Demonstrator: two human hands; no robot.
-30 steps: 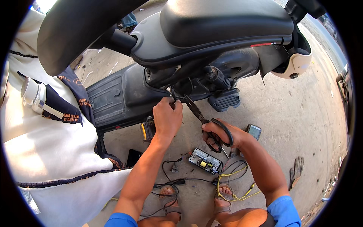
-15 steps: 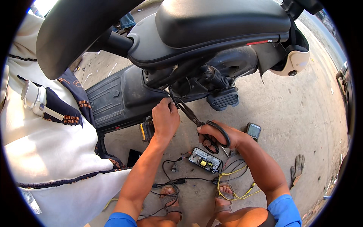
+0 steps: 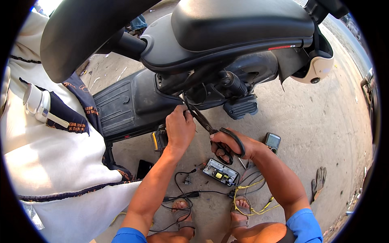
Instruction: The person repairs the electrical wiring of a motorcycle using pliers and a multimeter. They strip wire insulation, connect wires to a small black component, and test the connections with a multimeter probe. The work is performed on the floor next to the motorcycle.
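My right hand [image 3: 237,146] has its thumb and fingers through the handle loops of black-handled scissors [image 3: 207,126]. Their dark blades point up and left, reaching the spot just beside my left fingers. My left hand [image 3: 179,127] is closed in a pinch on a thin black cable [image 3: 185,98] that hangs from under the scooter body. Both hands are by the lower side of the black electric scooter [image 3: 137,91], below its seat. Whether the blades touch the cable cannot be made out.
On the ground lie an opened charger with its circuit board [image 3: 221,171], black cords [image 3: 190,193], yellow wire [image 3: 259,211], a multimeter [image 3: 272,141] and a work glove [image 3: 319,183]. A white padded cover [image 3: 60,162] drapes at left. A helmet [image 3: 318,69] hangs at the scooter's rear.
The view has shifted slightly, so the scooter sits a little to the right. My hands keep the same hold on the cable and scissors.
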